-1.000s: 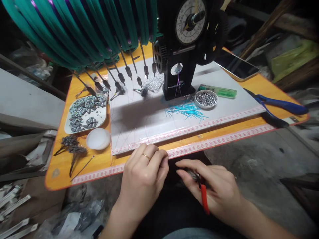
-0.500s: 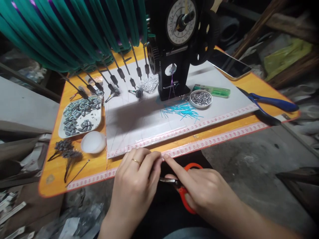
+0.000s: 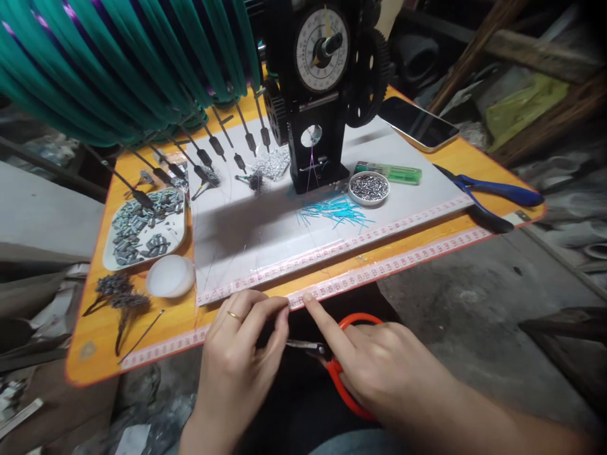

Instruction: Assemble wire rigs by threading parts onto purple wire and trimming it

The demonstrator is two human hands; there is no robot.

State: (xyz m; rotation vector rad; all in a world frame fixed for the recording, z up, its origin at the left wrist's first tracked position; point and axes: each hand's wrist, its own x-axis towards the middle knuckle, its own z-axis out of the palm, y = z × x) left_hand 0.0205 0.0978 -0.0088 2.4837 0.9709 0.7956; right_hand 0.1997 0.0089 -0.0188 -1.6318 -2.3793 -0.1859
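Thumb and forefinger of my left hand (image 3: 239, 354) are pinched together at the front table edge; whatever is between them is too small to make out. A ring sits on one of its fingers. My right hand (image 3: 379, 360) is closed around scissors (image 3: 334, 366) with orange handles, their blades pointing left below the edge. Its stretched index finger touches the lower measuring tape (image 3: 346, 283), a short gap from the left fingertips. Cut turquoise strands (image 3: 334, 210) lie on the white board (image 3: 265, 234) beyond both hands.
Over the board stands a black geared machine (image 3: 317, 126) with a dial, beside hanging weights (image 3: 203, 158). A round dish (image 3: 368, 201) of metal bits, a green lighter (image 3: 393, 174), pliers (image 3: 502, 191) and a phone (image 3: 420, 123) lie right. A parts tray (image 3: 177, 237) and white cup (image 3: 169, 278) stand left.
My fingertips have moved apart along the tape, leaving a small gap. The scissors stay in my right hand. The whole view has shifted slightly.
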